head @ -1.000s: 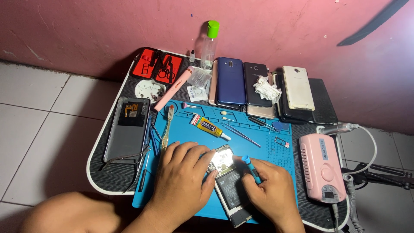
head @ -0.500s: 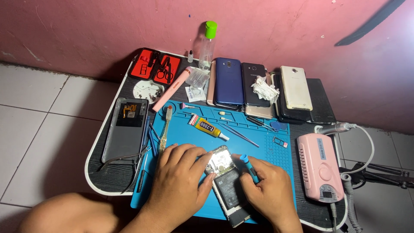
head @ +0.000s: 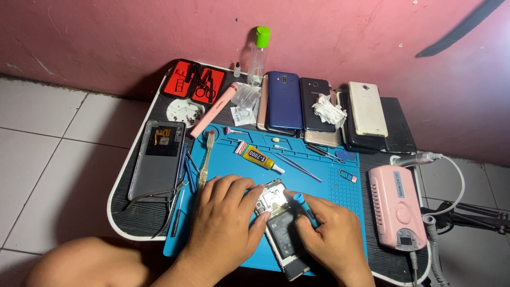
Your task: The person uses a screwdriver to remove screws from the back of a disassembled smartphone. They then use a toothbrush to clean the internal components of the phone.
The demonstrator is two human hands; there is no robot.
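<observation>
While the left hand [head: 226, 226] lies flat with fingers spread, pinning the opened black phone with its back cover off [head: 280, 226] to the blue silicone mat [head: 319, 186], the right hand [head: 332, 239] pinches a blue-capped black screwdriver [head: 305, 209] — tip on the phone's upper part
</observation>
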